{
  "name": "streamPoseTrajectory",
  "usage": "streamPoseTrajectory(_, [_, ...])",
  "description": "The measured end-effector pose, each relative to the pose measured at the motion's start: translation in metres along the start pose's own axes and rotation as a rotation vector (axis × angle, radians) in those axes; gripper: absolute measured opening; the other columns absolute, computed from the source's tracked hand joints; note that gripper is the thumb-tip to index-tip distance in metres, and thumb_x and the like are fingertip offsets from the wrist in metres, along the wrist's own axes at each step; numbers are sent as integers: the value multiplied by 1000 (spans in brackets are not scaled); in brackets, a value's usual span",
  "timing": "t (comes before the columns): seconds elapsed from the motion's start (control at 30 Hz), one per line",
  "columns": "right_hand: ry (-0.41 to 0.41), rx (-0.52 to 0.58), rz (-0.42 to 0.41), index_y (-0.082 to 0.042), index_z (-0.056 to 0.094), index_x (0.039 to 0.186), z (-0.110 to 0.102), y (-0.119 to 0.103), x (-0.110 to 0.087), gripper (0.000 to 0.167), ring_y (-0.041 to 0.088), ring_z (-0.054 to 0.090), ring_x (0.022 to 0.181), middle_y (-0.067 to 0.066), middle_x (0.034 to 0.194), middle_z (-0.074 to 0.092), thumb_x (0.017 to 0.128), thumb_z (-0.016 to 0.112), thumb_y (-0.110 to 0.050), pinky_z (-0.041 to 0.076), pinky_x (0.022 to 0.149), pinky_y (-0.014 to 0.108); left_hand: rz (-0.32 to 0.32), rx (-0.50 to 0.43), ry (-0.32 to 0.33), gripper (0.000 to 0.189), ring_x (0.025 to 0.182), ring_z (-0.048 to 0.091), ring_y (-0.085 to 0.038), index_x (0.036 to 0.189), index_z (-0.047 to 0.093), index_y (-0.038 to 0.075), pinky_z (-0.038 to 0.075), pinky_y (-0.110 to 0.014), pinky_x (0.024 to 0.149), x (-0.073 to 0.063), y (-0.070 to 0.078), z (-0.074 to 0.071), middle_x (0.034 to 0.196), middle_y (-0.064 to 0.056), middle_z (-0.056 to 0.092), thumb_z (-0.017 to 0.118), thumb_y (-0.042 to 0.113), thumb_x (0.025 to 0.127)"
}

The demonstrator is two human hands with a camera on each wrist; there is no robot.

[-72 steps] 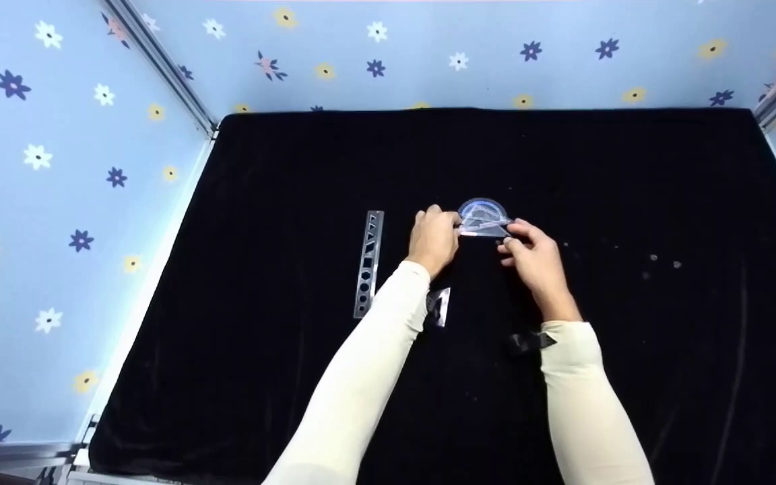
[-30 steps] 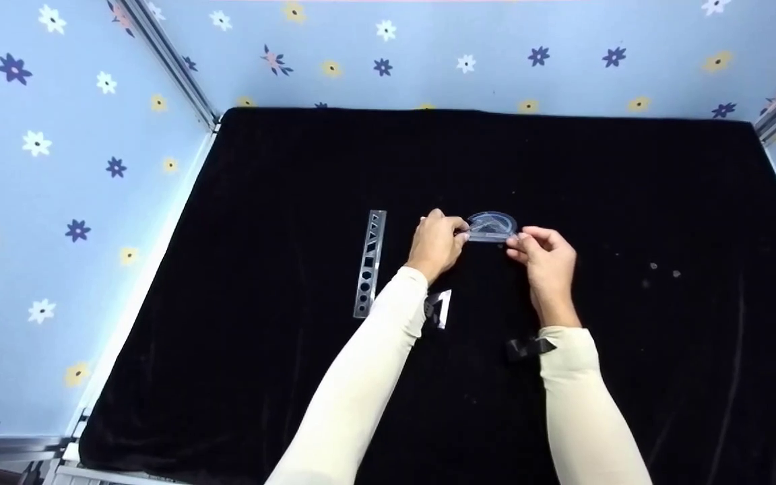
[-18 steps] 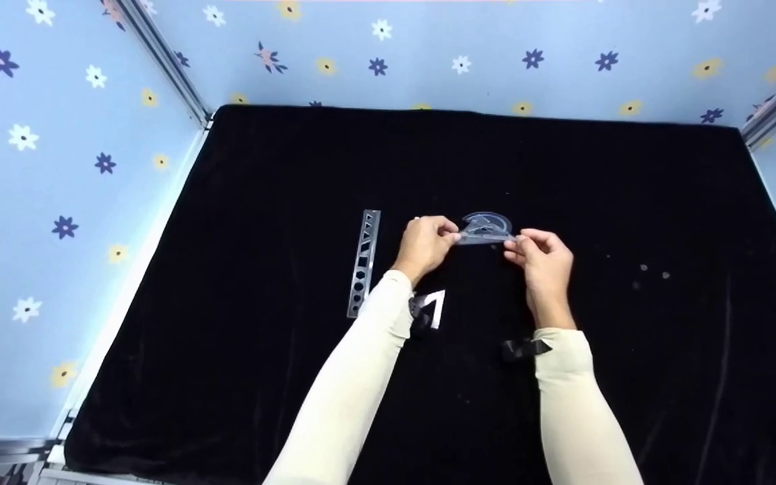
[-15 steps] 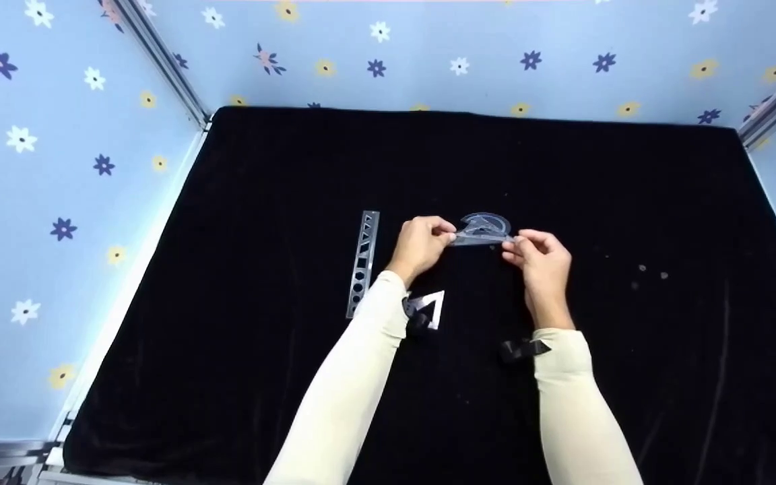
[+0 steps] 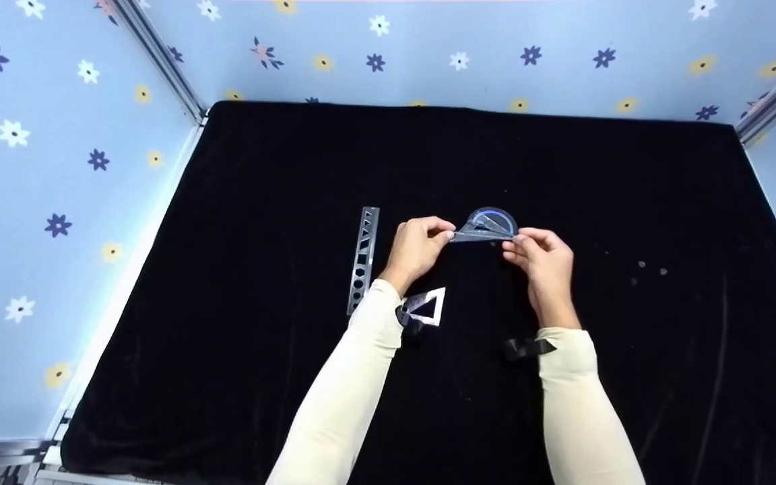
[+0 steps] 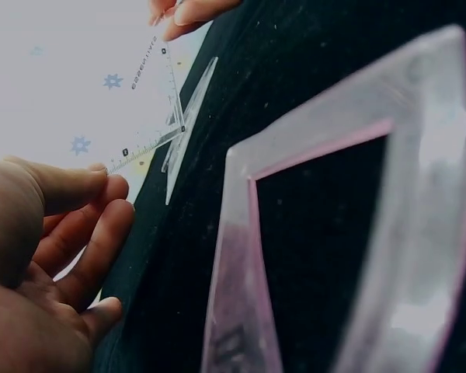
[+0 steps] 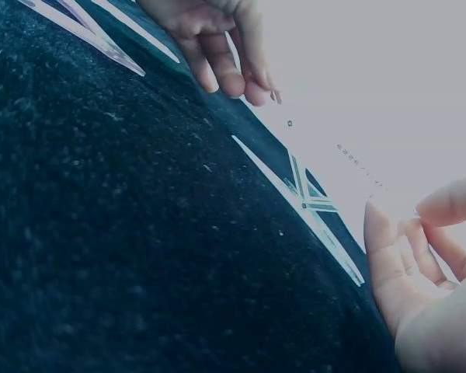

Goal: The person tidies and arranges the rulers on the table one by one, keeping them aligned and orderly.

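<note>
In the head view my left hand [image 5: 415, 248] and right hand [image 5: 544, 266] pinch opposite ends of a clear set square [image 5: 479, 236], its long edge towards me. In the left wrist view this set square [image 6: 145, 150] is tilted up, and its scaled corner points down at the protractor [image 6: 204, 87], seen nearly edge-on. The clear protractor [image 5: 508, 219] lies on the black cloth just behind and under the set square, its curved side away from me. My left thumb and forefinger grip one corner; my right thumb and fingers grip the other, as the right wrist view also shows.
A clear stencil ruler [image 5: 364, 259] with cut-out shapes lies left of my left hand. A second set square [image 5: 438, 306], pink-edged in the left wrist view, lies beside my left wrist. Small specks [image 5: 642, 264] dot the black cloth [image 5: 630, 188] to the right. Flowered walls surround the table.
Both hands were over the protractor with the set square on it. The left hand has since moved left and turned, and the set square has tilted up, its left end clear of the protractor's outline.
</note>
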State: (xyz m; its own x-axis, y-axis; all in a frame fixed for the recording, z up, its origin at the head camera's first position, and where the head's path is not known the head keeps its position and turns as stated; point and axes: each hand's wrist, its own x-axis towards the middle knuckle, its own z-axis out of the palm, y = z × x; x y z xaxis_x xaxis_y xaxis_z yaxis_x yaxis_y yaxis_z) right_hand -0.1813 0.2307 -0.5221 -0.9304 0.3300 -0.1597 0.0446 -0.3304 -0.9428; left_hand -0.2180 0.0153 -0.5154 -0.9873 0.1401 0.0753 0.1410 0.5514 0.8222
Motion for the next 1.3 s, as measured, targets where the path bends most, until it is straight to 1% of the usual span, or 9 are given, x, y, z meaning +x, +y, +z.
streamPoseTrajectory(0.2, [-22,-10,2,16,58,114,-1,-1,0,20,14,75,67,4,78,71,95,62,11,63,65,26,6,-58,18,17,106,72,-16,110,82,13,54,-33,98,-9,4,-3,108,1,81,72,14,97])
streamPoseTrajectory(0.33, [-29,0,-12,16,59,112,0,-1,-1,18,14,74,67,4,77,71,94,61,13,63,64,26,13,-63,22,17,108,73,-16,110,83,14,54,-32,99,-14,9,-8,108,2,81,72,15,97])
streamPoseTrajectory(0.47, [-37,25,-22,12,62,107,0,-2,-1,13,15,74,67,5,77,71,94,60,14,62,64,26,36,-59,23,16,105,73,-14,109,83,15,55,-32,97,-19,13,-12,107,4,81,73,16,97])
streamPoseTrajectory(0.6, [-65,99,17,2,67,99,1,-3,-1,13,16,73,68,7,78,71,94,60,13,62,65,26,62,-86,47,16,101,74,-12,110,83,15,56,-32,94,-26,14,-17,101,4,82,73,15,97])
streamPoseTrajectory(0.7, [-90,157,48,-2,68,95,2,-4,-2,18,17,73,68,8,78,71,95,59,13,62,65,26,83,-115,66,16,102,74,-12,110,83,15,56,-31,94,-31,13,-20,102,4,82,74,16,97])
streamPoseTrajectory(0.8, [-112,183,54,-3,69,92,3,-4,-3,20,17,73,68,8,78,70,95,58,14,61,64,26,92,-138,78,15,103,74,-12,109,83,16,56,-30,94,-36,12,-21,106,4,81,74,17,97])
streamPoseTrajectory(1.03, [-144,187,63,-6,71,90,4,-3,-6,24,16,72,68,8,77,70,96,57,13,61,64,26,60,-203,85,14,96,73,-10,107,83,14,57,-28,90,-43,3,-20,101,4,82,74,13,96])
streamPoseTrajectory(1.13, [-138,188,68,-6,71,89,4,-2,-6,26,16,72,68,8,77,70,96,56,14,60,63,26,67,-206,86,14,95,73,-9,107,83,14,56,-27,89,-44,2,-18,101,5,82,74,13,96])
streamPoseTrajectory(1.3, [-144,183,50,-5,71,90,2,-1,-5,24,16,72,68,7,78,71,95,57,14,60,63,25,75,-223,89,14,93,73,-8,107,83,15,56,-26,87,-45,2,-15,99,5,82,74,13,96])
